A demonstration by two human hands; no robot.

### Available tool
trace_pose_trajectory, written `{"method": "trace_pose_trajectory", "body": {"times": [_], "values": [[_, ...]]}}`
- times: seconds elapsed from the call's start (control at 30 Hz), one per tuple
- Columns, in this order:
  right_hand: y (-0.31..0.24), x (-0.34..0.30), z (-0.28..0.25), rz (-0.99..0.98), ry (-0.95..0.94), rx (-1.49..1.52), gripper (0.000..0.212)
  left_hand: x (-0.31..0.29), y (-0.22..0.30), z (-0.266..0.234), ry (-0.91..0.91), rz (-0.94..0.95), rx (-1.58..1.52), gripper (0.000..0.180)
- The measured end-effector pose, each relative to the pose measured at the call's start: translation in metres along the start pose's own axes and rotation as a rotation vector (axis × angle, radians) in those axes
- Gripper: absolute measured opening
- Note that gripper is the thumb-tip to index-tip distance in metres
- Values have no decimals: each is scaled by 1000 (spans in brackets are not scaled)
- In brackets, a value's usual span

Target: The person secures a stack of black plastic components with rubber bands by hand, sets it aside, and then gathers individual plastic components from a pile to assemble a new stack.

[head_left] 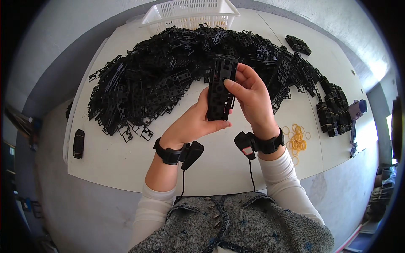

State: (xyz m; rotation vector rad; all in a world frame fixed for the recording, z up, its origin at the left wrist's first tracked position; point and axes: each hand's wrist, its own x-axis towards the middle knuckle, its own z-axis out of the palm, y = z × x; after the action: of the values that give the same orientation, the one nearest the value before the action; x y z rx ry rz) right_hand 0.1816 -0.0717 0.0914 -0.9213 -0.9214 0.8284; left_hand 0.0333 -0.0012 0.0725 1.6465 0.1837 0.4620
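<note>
Between both hands, above the white table, is a stack of flat black plastic frames, held upright lengthwise. My left hand wraps its lower left side, with the thumb across the bottom end. My right hand grips the upper right side, its thumb pressed on the top face and its fingers behind the edge. Just beyond the hands spreads a large heap of loose black plastic frames. Right of my right wrist lies a small pile of yellow rubber bands.
Banded black bundles stand at the right, another bundle at the far right, and one near the left edge. A white plastic basket sits at the back of the white table. A purple-grey object is by the right edge.
</note>
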Motion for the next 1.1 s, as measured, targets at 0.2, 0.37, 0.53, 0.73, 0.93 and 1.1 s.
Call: {"method": "trace_pose_trajectory", "body": {"times": [0.2,0.37,0.53,0.73,0.93,1.1], "values": [[-2,-2,3,-43,-2,-15,48,-1,9,3,-20,-128,-128,74],[-3,-2,2,-35,-13,-1,53,-1,9,6,23,-144,-76,73],[-4,-2,1,-50,-18,-2,52,0,11,12,45,-128,-96,73],[-5,-4,3,-69,-3,-16,48,3,4,11,55,-114,-71,78],[-3,-4,7,-27,-31,21,46,4,-11,-1,66,204,26,63],[-7,-12,21,107,-19,-37,47,9,-6,1,196,81,-350,44]]}}
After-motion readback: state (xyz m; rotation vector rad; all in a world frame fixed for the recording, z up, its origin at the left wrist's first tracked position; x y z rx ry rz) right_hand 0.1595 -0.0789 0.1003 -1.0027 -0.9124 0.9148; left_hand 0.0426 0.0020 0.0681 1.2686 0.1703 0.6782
